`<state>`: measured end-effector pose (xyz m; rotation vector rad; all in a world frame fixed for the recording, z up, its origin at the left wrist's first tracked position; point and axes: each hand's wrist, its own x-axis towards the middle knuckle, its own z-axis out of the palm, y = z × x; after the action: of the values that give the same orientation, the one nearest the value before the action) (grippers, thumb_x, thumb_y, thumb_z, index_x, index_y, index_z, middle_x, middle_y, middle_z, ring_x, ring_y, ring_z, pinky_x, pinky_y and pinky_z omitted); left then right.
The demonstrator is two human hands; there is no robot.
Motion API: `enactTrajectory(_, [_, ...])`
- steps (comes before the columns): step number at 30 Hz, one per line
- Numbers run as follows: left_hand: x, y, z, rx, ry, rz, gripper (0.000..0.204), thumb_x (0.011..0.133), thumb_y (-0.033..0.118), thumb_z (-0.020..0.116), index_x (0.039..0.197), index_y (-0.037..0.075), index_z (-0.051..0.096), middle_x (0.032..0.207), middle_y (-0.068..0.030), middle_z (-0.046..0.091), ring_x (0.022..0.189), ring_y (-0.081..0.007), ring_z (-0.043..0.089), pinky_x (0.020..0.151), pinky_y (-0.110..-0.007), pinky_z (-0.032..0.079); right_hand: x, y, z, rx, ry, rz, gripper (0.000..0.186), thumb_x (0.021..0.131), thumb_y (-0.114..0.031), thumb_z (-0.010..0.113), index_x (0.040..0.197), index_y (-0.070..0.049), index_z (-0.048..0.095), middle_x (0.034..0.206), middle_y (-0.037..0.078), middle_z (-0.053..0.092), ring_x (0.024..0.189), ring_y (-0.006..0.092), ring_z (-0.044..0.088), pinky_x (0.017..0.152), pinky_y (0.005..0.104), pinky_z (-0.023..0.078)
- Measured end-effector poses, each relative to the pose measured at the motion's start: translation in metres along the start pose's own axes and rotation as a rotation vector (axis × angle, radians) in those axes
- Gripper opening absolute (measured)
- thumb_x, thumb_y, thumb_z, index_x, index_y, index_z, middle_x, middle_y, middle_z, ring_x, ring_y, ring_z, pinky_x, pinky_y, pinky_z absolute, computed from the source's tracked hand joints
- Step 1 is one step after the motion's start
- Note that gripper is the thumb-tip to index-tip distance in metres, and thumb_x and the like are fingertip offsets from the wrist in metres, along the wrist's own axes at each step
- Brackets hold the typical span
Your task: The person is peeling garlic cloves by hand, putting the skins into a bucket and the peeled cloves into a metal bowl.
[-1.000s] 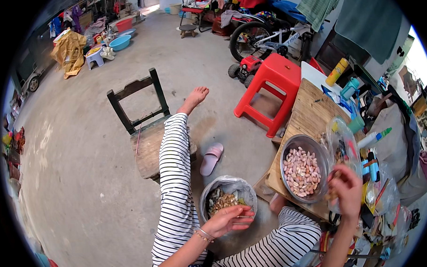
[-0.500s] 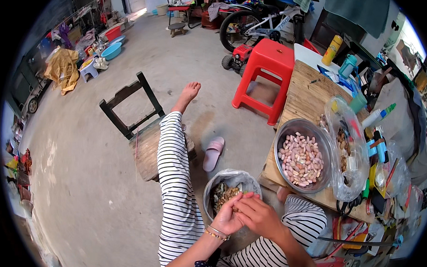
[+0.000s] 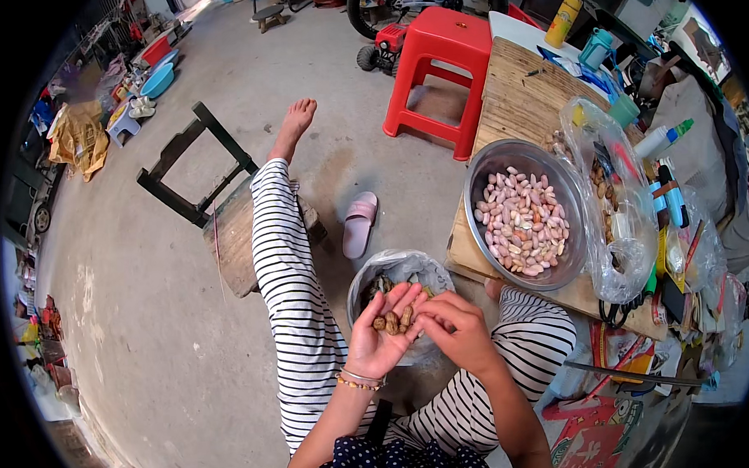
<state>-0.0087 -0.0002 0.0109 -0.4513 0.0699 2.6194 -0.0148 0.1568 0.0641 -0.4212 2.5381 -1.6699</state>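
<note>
While the left hand (image 3: 373, 347) is positioned palm up and open above the lined bin (image 3: 430, 270), several unshelled peanuts (image 3: 392, 322) rest on it; the right hand (image 3: 458, 328) is located just beside its fingers, digits curled, and whether they grip anything cannot be determined. To the right, the metal bowl (image 3: 504, 153) containing shelled pink peanuts (image 3: 523, 222) stands on the wooden table (image 3: 514, 97), adjacent to a clear plastic bag (image 3: 622, 285).

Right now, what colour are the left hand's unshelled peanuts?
The unshelled peanuts are brown, clearest in the head view.
</note>
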Motion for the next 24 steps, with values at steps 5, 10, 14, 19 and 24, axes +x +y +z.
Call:
enactTrajectory(5, [0.003,-0.001,-0.004,0.045,-0.001,0.007,0.041,0.096,0.030,0.035,0.124,0.003,0.049,0.134,-0.0128,0.045,0.125,-0.0268,0.040,0.102,-0.045,0.033,0.001,0.010,0.014,-0.077,-0.030,-0.077,0.025,0.079,-0.006,0.060,0.104,-0.002,0.058,0.093,0.012,0.057,0.079,0.0288,0.059,0.067,0.0345,0.048])
enactTrajectory(10, [0.004,0.000,-0.008,0.065,0.020,0.037,0.041,0.097,0.029,0.035,0.124,0.001,0.048,0.135,-0.0140,0.044,0.125,-0.0269,0.040,0.103,-0.045,0.032,0.003,0.018,0.021,-0.118,-0.081,-0.013,0.024,0.080,-0.007,0.059,0.103,-0.002,0.055,0.099,0.014,0.055,0.081,0.0328,0.058,0.069,0.0368,0.048])
enactTrajectory(14, [0.003,0.005,-0.009,0.024,0.039,0.041,0.037,0.096,0.028,0.038,0.120,0.002,0.051,0.131,-0.0148,0.047,0.123,-0.0261,0.042,0.100,-0.044,0.036,0.005,0.011,0.021,-0.011,-0.103,0.068,0.017,0.079,-0.004,0.060,0.095,-0.001,0.055,0.093,0.012,0.054,0.072,0.0250,0.059,0.062,0.0325,0.048])
enactTrajectory(19, [0.000,0.011,-0.022,0.134,0.099,0.011,0.028,0.094,0.020,0.046,0.113,0.001,0.054,0.108,-0.0094,0.059,0.096,-0.0180,0.057,0.080,-0.032,0.047,0.004,0.008,0.017,0.060,0.007,0.111,0.017,0.077,0.000,0.061,0.092,-0.001,0.055,0.084,0.008,0.053,0.060,0.0143,0.055,0.054,0.0266,0.045])
enactTrajectory(24, [-0.004,0.005,-0.014,0.548,0.160,0.013,0.019,0.091,0.012,0.051,0.106,0.002,0.058,0.086,-0.0019,0.059,0.069,-0.0089,0.053,0.060,-0.023,0.045,0.002,0.019,0.018,0.086,0.081,0.102,0.015,0.078,0.002,0.063,0.090,0.000,0.054,0.076,0.001,0.053,0.057,0.0028,0.048,0.048,0.0172,0.038])
